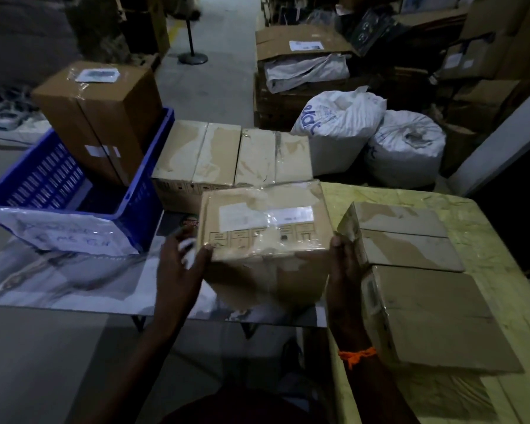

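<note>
Item under handling: one taped cardboard box [266, 228], label and printed handling symbols facing up. It is held in the air between the two hands, above the near edge of the grey table [58, 276] and just beside the yellow-covered table [487, 240].

Left hand [181, 267]: fingers spread and fairly straight, blurred. The thumb touches the box's near left corner and the palm faces its left side. This is a steadying contact, not a closed grip.

Right hand [344, 270]: set against the box's right side with the thumb lying up along the upper edge. The fingers are hidden beneath, where they appear to bear the weight.

Work done, as far as it shows:
- A row of cartons [233, 157] lies side by side at the far edge of the grey table.
- A pile of cartons [416, 270] sits on the yellow-covered table, touching or nearly touching the right hand.
- A tall carton [98, 117] stands upright in the blue crate [43, 179].

Work left: the held box is not yet set down. Whether it is bound for the row, the pile or the crate cannot be told from this view. Bare surface remains on the grey table in front of the row, so placing there looks feasible.

Assessment: mid-transfer, one box in hand, with several cartons already sorted on either side. White sacks [343, 127] and more cartons stand on the floor beyond. Whether they belong to this job is unclear.
</note>
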Demonstrator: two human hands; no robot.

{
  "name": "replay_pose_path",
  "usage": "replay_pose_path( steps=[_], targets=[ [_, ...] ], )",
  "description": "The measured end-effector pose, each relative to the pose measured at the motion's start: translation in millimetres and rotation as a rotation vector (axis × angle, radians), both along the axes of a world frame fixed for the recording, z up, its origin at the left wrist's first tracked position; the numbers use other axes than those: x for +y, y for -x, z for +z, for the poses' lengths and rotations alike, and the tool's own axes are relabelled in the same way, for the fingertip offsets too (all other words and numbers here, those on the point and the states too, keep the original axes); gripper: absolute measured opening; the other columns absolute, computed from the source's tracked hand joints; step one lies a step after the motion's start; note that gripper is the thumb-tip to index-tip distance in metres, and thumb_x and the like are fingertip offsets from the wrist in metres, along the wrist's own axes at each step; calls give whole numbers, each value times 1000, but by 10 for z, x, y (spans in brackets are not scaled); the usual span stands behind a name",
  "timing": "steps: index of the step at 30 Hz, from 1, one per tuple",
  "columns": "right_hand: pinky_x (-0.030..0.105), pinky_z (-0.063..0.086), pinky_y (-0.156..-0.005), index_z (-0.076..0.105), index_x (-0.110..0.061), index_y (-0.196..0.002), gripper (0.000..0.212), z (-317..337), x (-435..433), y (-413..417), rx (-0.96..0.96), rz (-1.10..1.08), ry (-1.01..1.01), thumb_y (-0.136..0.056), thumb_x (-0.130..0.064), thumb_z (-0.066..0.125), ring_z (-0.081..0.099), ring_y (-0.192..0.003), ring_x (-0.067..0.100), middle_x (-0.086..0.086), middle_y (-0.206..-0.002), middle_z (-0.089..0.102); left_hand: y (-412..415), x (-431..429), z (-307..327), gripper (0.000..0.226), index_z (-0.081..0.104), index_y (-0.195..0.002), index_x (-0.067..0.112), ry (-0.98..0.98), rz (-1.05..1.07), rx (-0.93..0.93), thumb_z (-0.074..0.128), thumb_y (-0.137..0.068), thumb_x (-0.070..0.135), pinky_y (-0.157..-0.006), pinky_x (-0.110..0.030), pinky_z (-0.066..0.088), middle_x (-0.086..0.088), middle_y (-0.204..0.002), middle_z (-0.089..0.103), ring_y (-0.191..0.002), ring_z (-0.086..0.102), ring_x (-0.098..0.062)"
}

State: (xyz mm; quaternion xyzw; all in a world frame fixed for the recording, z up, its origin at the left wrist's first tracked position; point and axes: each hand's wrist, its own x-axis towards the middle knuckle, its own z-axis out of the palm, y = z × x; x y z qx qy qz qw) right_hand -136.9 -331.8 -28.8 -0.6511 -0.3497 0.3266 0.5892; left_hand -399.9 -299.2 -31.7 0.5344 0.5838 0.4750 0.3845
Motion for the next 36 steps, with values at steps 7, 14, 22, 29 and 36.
replay_pose_path(
  steps=[7, 14, 22, 29, 36],
  targets=[
    [11, 36, -106, 49, -56, -132, 35, 280, -67, 748, -305, 377, -108, -98, -61, 44, 43, -131, -10, -18, -141, 49, 233, -41, 448, 40, 61, -138, 14, -434, -217, 379, 58, -98, 21, -104, -15, 41, -2, -143, 56, -132, 52, -7],
    [13, 33, -112, 43, -31, -153, 53, 151, 76, 1091, -440, 608, -117, -104, -47, 51, 37, -142, 3, -5, -155, 45, 390, -16, 591, 68, 63, -128, 18, -174, 39, 242, 42, -92, 72, -86, -22, 46, 1, -121, 64, -108, 58, -8],
    [40, 44, -109, 61, -14, -139, 76, -479, 368, 567, -652, 364, 205, -92, -72, 46, 53, -132, 31, 15, -142, 58, 975, 55, 284, 75, 55, -137, 26, 33, 114, 81, 65, -78, 71, -85, -25, 50, 3, -135, 58, -123, 57, -13],
    [25, 45, -80, 54, -21, -143, 48, -395, 327, 425, -416, 297, 252, -102, -44, 61, 62, -104, 15, -7, -116, 65, 1000, -178, -176, 71, 55, -138, 31, 195, 36, -84, 65, -77, 67, -95, -51, 57, 2, -131, 66, -114, 67, -16],
    [28, 49, -84, 58, -19, -135, 45, -441, 262, 227, -428, 257, 220, -99, -45, 64, 66, -107, 19, 1, -120, 70, 876, -128, -333, 76, 54, -145, 27, 203, -28, -117, 65, -80, 64, -96, -44, 58, 4, -133, 67, -118, 66, -14]
  ],
)
